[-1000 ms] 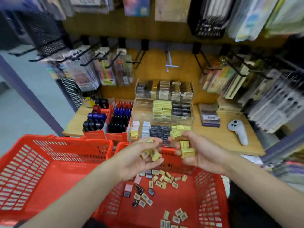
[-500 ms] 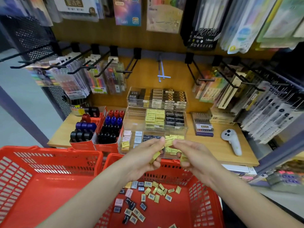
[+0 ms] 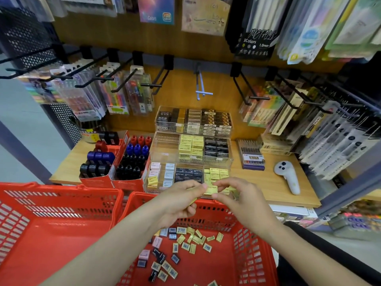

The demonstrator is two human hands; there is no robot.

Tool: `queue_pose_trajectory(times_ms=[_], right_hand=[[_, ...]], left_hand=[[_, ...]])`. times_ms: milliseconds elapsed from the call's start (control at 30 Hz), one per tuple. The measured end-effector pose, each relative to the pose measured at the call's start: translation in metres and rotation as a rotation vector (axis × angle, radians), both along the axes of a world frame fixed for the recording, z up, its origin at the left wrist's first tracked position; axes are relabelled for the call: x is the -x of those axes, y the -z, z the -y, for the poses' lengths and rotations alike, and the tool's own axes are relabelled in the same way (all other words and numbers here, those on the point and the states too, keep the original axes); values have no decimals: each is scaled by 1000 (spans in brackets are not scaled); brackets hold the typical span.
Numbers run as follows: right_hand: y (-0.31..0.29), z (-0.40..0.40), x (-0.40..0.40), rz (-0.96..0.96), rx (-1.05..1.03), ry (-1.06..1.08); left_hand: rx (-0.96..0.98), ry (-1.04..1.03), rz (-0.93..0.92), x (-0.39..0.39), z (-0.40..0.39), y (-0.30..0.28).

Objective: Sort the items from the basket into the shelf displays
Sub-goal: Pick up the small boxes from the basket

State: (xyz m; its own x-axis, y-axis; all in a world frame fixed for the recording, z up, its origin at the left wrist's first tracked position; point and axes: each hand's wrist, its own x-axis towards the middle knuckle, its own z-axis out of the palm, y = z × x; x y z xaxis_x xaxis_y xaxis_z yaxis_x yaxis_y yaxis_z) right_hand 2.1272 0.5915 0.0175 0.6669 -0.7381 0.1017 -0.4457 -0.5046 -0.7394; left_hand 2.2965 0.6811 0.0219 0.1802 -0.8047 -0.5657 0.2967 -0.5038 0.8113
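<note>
Wooden shelf (image 3: 266, 183) with clear eraser display (image 3: 191, 153), red marker boxes (image 3: 115, 176), white controller (image 3: 287, 176).

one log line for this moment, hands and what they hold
left hand: pinches yellow eraser | right hand: pinches same eraser | position: above red basket, in front of clear display case | basket: small packs still loose

Black hanging pack (image 3: 254, 41) reads "METALLIC", "3Colors", "1.0mm"; blue pack (image 3: 156, 10) reads "Colors".

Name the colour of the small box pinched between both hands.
Pale yellow box, clearest in the head view.
</note>
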Motion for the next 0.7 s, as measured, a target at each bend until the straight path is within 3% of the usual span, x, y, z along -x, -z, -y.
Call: queue_pose_trajectory(times_ms=[167,300,700], right_hand=[[27,53,11,-229,93,224],[51,83,2,-419,159,227],[96,90,-33,-517,204,203]], left_hand=[[-66,-146,-42,-6,8,12],[-73,-183,-74,-14,13,17],[-95,-100,-56,-13,13,24]])
